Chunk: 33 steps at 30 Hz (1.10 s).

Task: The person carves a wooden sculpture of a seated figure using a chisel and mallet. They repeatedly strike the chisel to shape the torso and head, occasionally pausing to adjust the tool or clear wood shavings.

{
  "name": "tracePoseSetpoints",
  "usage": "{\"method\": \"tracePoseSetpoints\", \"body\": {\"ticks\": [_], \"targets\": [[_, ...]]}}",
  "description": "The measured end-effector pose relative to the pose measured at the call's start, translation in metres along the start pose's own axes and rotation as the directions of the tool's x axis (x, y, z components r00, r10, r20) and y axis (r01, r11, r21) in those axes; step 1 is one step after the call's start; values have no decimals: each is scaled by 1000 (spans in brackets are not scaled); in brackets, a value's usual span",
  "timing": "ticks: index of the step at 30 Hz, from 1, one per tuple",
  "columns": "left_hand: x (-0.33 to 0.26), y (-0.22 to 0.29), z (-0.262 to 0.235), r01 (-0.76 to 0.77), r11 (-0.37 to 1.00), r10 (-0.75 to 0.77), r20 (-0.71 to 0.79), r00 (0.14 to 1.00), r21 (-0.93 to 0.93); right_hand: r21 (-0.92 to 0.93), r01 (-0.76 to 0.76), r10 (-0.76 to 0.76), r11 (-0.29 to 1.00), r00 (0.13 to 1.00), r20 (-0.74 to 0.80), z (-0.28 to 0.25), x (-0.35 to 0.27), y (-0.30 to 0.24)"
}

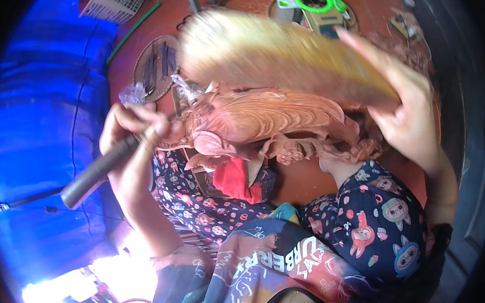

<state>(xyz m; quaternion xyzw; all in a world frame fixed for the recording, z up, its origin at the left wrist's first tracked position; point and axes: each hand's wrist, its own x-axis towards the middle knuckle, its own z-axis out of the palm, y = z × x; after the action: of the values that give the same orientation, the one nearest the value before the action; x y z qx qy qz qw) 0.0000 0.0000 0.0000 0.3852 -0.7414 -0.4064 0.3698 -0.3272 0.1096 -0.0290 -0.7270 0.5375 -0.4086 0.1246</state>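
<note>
A reddish carved wood sculpture point(276, 114), with flowing grooves and curled edges, lies across the middle in front of me. My left hand point(132, 132) is closed around a chisel point(102, 171) with a dark round shaft, held slanting at the carving's left end. Fingers and blur hide its working tip. A thick, pale yellow-brown wooden mallet point(281, 53) is raised above the carving, smeared by motion. My right hand point(407, 107) grips its right end. Red cloth point(234, 180) lies below the carving, between my legs in patterned dark trousers.
A round tray point(153, 68) of several dark slim tools sits at the back left, near crumpled clear plastic point(132, 94). Farther off are a white basket point(113, 6) and a bright green ring point(316, 0). Blue sheeting point(43, 123) hangs along the left.
</note>
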Motion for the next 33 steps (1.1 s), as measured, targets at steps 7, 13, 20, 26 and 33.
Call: {"method": "tracePoseSetpoints", "body": {"ticks": [7, 13, 20, 26, 33], "targets": [[-107, -69, -2, 288, 956, -293, 166, 942, 56, 90, -448, 421, 890, 880, 220, 21, -26, -50], [-128, -68, 67, 413, 896, -361, 274, 892, -165, 134, -699, 674, 703, 714, 188, 35, -41, -39], [-134, -85, 77, 203, 945, -78, 425, 902, -256, 203, -789, 773, 580, 611, 170, 41, -44, -26], [-129, -85, 65, 314, 930, -230, 363, 903, -190, 166, -770, 744, 616, 638, 200, 52, -38, -30], [-128, -85, 82, 130, 960, -40, 341, 939, -247, 65, -810, 769, 582, 575, 278, 48, -34, -31]]}}
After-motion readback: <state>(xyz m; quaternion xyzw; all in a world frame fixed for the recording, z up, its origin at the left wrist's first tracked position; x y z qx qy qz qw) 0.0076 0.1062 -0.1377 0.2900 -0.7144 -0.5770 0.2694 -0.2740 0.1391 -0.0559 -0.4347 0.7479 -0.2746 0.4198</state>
